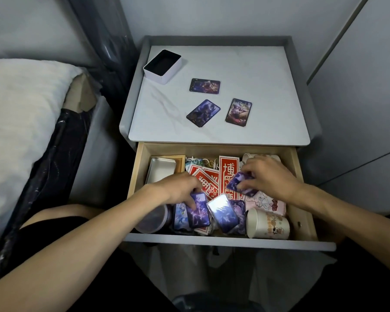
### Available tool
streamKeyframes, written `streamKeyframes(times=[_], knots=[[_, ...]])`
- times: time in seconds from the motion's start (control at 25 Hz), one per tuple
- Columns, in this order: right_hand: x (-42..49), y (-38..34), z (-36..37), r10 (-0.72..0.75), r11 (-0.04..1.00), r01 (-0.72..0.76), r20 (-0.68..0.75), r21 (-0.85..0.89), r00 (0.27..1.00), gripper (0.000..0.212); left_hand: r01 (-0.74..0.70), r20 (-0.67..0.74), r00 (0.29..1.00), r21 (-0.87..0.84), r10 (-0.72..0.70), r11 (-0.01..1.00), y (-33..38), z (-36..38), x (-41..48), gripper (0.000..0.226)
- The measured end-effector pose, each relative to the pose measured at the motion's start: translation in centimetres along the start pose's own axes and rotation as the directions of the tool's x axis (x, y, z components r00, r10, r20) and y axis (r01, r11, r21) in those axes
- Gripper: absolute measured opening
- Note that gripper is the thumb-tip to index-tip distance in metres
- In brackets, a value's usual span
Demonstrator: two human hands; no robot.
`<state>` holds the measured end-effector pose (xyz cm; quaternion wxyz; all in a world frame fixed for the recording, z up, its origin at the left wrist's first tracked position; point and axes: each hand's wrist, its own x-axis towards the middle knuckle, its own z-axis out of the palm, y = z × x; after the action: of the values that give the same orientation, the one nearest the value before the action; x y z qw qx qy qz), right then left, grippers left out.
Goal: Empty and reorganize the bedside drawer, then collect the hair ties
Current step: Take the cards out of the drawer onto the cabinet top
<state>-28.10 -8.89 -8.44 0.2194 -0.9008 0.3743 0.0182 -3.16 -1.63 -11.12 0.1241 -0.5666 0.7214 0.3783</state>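
Drawer (pixel 212 149) of pale wood stood open, crammed; three cards (pixel 204 86) and one tin (pixel 162 66) lay on the worktop (pixel 263 82). Left hand (pixel 178 188) gripped one dark card (pixel 200 212), right hand (pixel 270 176) one purple card (pixel 239 183).

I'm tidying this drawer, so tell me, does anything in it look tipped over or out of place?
The cartoon mug lies on its side in the front right corner of the drawer, mouth facing left, not upright. Loose cards overlap in a heap beside it.

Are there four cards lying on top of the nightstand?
No, only three cards lie on the nightstand top, next to an open box.
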Motion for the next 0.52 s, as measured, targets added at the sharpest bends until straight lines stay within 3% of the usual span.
streamKeyframes(times=[0.08,0.2,0.52], knots=[[0.2,-0.8,0.6,0.029,0.992,-0.053,0.203,0.111,0.979,0.022,0.021,0.026,1.000,-0.137,-0.017,0.990,-0.3,-0.5,-0.2,0.015],[-0.3,-2.0,3.9,-0.009,1.000,0.008,0.374,0.004,0.927,0.033,0.046,0.034,0.999,-0.193,-0.040,0.980,-0.7,-0.9,-0.2,0.018],[-0.8,-2.5,5.7,0.016,1.000,-0.018,0.267,0.006,0.964,0.041,0.018,0.007,1.000,-0.160,-0.017,0.987,-0.6,-0.7,-0.1,0.014]])
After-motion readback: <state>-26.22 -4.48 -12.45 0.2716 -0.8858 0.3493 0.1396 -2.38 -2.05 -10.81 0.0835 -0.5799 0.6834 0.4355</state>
